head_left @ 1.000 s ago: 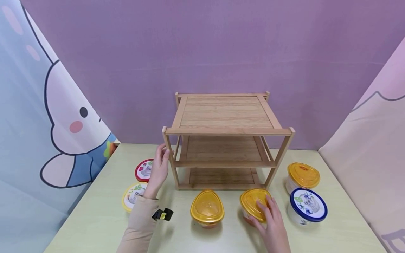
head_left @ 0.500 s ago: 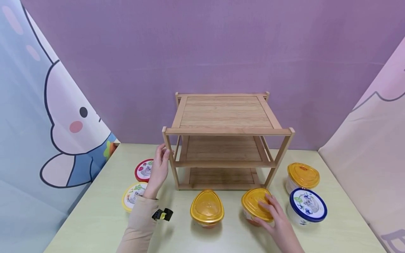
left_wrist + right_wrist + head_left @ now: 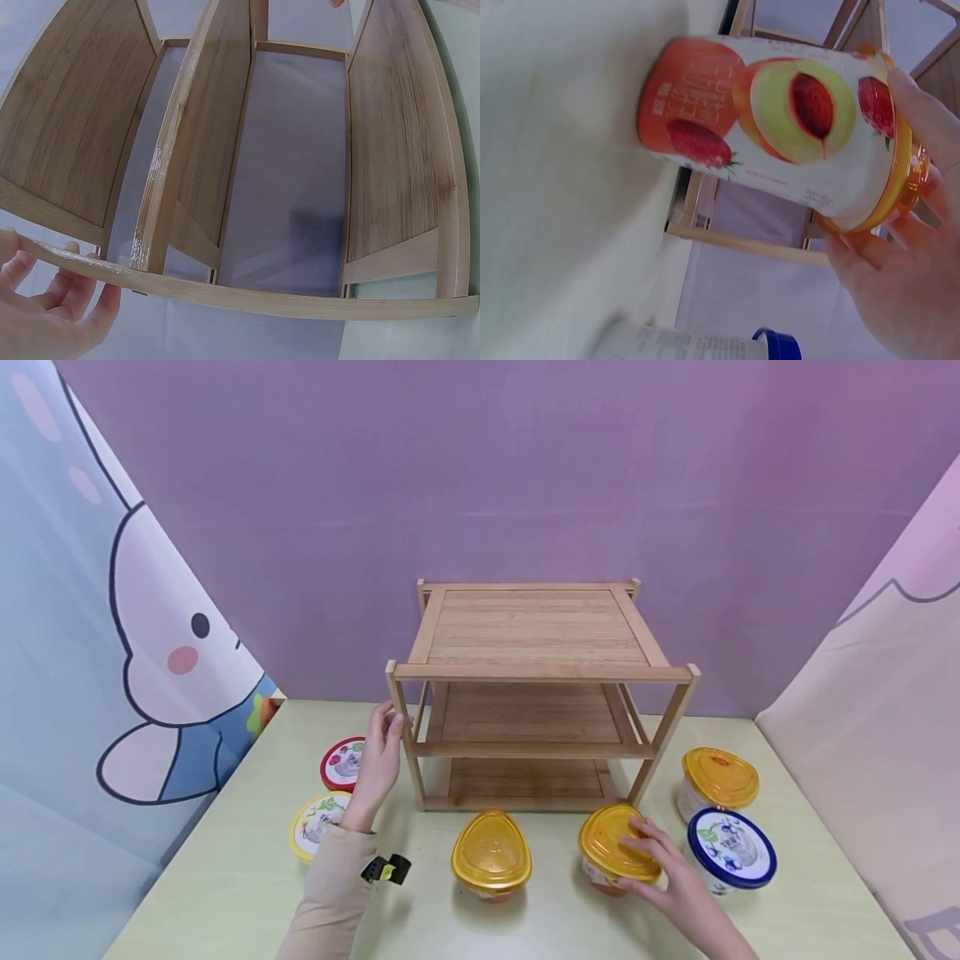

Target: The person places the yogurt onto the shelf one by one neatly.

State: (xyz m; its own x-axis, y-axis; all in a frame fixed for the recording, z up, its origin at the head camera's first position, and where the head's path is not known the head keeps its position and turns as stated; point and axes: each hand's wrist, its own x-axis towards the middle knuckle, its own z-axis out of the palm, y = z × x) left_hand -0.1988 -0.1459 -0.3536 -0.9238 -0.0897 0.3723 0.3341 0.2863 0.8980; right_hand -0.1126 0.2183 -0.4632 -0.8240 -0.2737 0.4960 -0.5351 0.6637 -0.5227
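Note:
My left hand (image 3: 380, 760) holds the front left post of a three-tier wooden shelf rack (image 3: 532, 627); in the left wrist view, thumb and fingers lie on both sides of that post. With my right hand (image 3: 671, 881) I grip a yogurt tub (image 3: 617, 843) by its orange-yellow lid. Peach and strawberry pictures cover its side in the right wrist view. This tub is just in front of the rack's front right leg; whether its base touches the table is hard to tell. Left of it stands another tub (image 3: 491, 853) with a similar lid, untouched.
On the right are a yellow-lidded tub (image 3: 720, 777) and a blue-lidded tub (image 3: 731, 850), close to my right hand. A red-lidded tub (image 3: 341, 766) and a pale yellow-rimmed tub (image 3: 311, 827) sit left, partly behind my left arm. A purple curtain (image 3: 525, 468) hangs behind.
The yogurt tub under my right hand has shifted slightly right and toward the rack, while my right wrist has swung to the right. My left hand holds still on the post.

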